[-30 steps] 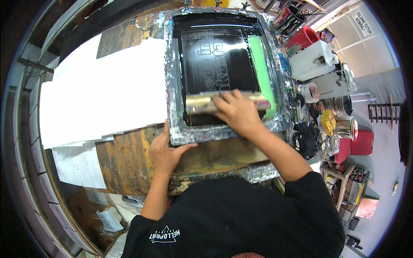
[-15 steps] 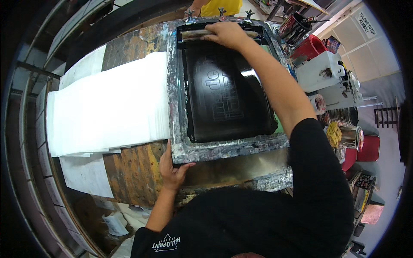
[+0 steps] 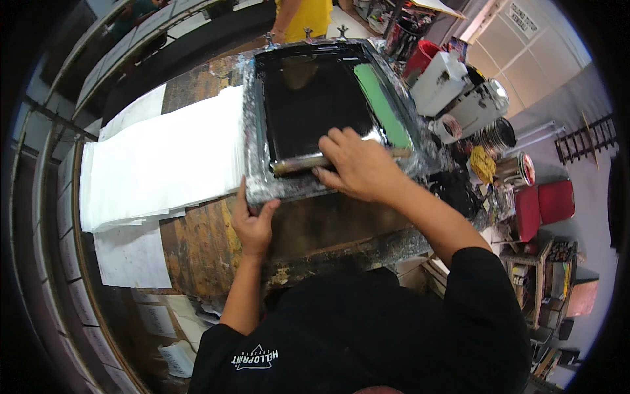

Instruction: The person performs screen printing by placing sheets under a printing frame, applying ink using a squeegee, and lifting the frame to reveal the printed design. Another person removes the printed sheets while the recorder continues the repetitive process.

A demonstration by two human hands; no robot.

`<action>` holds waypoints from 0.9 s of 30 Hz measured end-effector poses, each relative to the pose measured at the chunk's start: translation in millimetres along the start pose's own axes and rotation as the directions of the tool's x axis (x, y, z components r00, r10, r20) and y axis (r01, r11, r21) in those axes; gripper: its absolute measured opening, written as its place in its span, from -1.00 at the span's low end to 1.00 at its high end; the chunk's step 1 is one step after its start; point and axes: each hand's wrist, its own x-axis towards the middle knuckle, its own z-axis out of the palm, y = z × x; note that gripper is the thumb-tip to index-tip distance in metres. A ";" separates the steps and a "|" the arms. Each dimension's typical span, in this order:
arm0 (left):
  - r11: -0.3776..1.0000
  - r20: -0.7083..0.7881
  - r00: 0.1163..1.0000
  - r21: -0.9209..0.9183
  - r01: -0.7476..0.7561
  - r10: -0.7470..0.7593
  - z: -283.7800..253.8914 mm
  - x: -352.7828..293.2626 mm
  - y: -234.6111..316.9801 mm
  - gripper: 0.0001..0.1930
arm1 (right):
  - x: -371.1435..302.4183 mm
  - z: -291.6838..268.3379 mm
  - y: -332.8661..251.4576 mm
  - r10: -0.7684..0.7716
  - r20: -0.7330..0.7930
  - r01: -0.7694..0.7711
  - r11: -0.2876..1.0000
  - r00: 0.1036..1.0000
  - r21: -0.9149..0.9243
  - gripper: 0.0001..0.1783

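Observation:
A screen printing frame [image 3: 251,141] smeared with grey and black stands on the worktable, held at its far edge by wing-nut clamps [image 3: 342,31]. Black ink [image 3: 315,98] covers its mesh, with a green strip [image 3: 380,105] along the right side. My right hand [image 3: 361,164] grips the wooden handle of a squeegee [image 3: 298,164] that lies across the near end of the mesh. My left hand [image 3: 254,220] holds the frame's near left corner, thumb and fingers around it. The squeegee's blade edge is hidden against the screen.
A thick stack of white sheets [image 3: 164,154] lies left of the frame on the stained wooden table [image 3: 200,246]. Paint cans, a red bucket [image 3: 422,58] and white jugs [image 3: 441,85] crowd the right. Metal racks curve along the left. A person in yellow [image 3: 305,20] stands beyond.
My right hand has drawn the squeegee from the far end of the screen to its near end. The outlined design no longer shows in the ink. My left hand stays at the corner.

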 end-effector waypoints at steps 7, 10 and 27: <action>0.905 -0.112 0.933 -0.229 -0.359 0.342 19.1 64.1 78.4 -0.08 | 71.7 -81.3 -3.3 -0.088 -0.441 -0.059 0.949 0.893 -0.308 -0.64; 0.499 0.270 0.912 0.770 -0.397 0.309 25.5 53.8 56.2 0.13 | 95.6 -101.7 1.9 -0.190 -0.508 -0.002 0.936 0.840 -0.352 -0.59; 0.746 0.005 0.925 0.589 -0.311 0.381 -18.8 90.9 45.2 -0.46 | 143.3 -137.3 16.5 -0.078 -0.414 -0.047 0.958 0.907 -0.284 -0.38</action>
